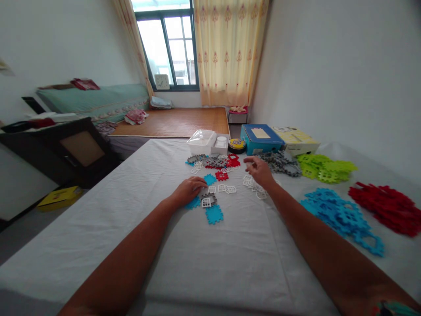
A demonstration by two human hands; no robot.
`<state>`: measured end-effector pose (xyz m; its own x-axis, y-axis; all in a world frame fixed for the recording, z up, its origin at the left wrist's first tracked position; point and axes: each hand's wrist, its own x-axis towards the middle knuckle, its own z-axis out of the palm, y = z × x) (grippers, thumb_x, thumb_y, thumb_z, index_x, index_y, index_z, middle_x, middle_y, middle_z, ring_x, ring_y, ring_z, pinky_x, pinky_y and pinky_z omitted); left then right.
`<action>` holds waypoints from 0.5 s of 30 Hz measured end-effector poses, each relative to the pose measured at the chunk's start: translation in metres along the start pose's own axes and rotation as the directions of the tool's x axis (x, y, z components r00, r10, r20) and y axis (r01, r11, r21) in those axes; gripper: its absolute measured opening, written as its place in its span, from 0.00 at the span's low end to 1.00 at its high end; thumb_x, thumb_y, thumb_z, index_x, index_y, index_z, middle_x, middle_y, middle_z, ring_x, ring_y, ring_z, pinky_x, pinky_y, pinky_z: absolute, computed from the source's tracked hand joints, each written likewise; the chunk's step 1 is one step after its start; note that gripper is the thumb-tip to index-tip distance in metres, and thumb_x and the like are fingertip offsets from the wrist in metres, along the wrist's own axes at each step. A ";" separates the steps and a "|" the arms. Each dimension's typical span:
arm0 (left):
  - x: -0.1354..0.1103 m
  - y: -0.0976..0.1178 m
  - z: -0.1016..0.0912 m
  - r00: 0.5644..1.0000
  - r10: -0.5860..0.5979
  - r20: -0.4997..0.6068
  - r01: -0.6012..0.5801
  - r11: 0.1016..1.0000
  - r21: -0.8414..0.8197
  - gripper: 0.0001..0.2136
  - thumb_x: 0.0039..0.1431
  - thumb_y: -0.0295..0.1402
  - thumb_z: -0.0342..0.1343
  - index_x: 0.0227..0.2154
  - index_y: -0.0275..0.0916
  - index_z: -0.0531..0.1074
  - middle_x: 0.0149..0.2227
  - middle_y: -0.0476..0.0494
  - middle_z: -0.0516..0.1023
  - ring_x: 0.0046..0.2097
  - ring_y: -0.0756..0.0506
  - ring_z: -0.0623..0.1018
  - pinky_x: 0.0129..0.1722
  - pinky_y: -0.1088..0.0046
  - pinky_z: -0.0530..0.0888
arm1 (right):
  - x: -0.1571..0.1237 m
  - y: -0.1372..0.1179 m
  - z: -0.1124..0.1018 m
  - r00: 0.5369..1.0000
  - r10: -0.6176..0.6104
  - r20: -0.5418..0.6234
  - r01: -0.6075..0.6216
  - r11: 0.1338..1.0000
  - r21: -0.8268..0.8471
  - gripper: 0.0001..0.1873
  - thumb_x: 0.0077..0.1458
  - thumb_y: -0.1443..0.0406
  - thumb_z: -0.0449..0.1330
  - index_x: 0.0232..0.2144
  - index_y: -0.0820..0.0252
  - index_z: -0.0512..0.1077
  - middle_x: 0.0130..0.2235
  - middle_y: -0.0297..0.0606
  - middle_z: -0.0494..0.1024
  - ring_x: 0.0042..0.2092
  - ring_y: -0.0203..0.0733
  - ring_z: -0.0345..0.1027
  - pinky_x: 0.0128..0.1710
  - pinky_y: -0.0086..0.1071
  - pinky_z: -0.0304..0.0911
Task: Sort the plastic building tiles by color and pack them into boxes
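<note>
My left hand point(188, 191) rests low over the sheet with its fingers stretched out, beside a blue toothed building tile point(193, 203) that it partly covers. Close to its fingertips are a grey tile point(212, 198) with a white window piece point(206, 202) on it, another blue tile point(214, 214) and a small white piece point(212, 189). My right hand point(258, 170) is held with thumb and fingers apart, nothing seen between them. It partly hides a scatter of white window pieces point(250, 181). A red tile point(221, 176) lies between the hands.
Piles of grey tiles point(283, 163), green tiles point(325, 168), blue tiles point(340, 215) and red tiles point(388, 206) lie to the right. Behind stand a clear-lidded box point(201, 139), a round tin point(237, 145), a blue box point(261, 139) and a yellow box point(296, 139).
</note>
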<state>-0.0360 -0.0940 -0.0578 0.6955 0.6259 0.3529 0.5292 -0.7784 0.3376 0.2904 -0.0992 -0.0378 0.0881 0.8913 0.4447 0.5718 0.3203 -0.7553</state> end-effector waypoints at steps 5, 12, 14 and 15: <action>0.000 -0.001 -0.001 1.000 -0.002 -0.011 0.002 1.000 -0.011 0.15 0.58 0.23 0.48 0.41 0.42 0.78 0.44 0.45 0.79 0.47 0.46 0.76 0.53 0.66 0.71 | -0.052 -0.061 0.057 0.766 -0.428 0.480 0.503 0.864 -0.031 0.14 0.59 0.62 0.57 0.47 0.58 0.73 0.47 0.42 0.77 0.48 0.45 0.70 0.49 0.40 0.65; -0.002 0.001 -0.002 1.000 -0.009 -0.012 0.009 1.000 -0.006 0.13 0.59 0.26 0.50 0.40 0.42 0.79 0.44 0.45 0.79 0.48 0.46 0.75 0.53 0.66 0.70 | -0.075 -0.065 0.083 0.686 -0.419 0.595 0.595 0.794 -0.127 0.20 0.57 0.59 0.61 0.52 0.58 0.70 0.50 0.46 0.74 0.53 0.48 0.63 0.54 0.46 0.60; -0.002 0.000 -0.002 1.000 -0.004 -0.008 0.004 1.000 -0.001 0.13 0.59 0.25 0.50 0.40 0.42 0.78 0.45 0.45 0.79 0.48 0.46 0.75 0.53 0.66 0.70 | -0.073 -0.064 0.079 0.719 -0.405 0.565 0.556 0.822 -0.118 0.24 0.54 0.59 0.64 0.52 0.59 0.69 0.50 0.48 0.73 0.53 0.49 0.63 0.54 0.46 0.60; -0.002 -0.001 -0.001 1.000 0.001 -0.005 -0.001 1.000 0.003 0.13 0.59 0.25 0.50 0.40 0.42 0.78 0.45 0.45 0.79 0.48 0.46 0.75 0.53 0.66 0.70 | -0.073 -0.064 0.076 0.737 -0.400 0.545 0.540 0.834 -0.118 0.26 0.52 0.59 0.66 0.53 0.59 0.68 0.50 0.48 0.72 0.53 0.49 0.63 0.54 0.46 0.60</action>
<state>-0.0382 -0.0945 -0.0573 0.6936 0.6251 0.3581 0.5298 -0.7794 0.3343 0.1853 -0.1599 -0.0586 -0.6080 0.7037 0.3677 0.6205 0.7100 -0.3329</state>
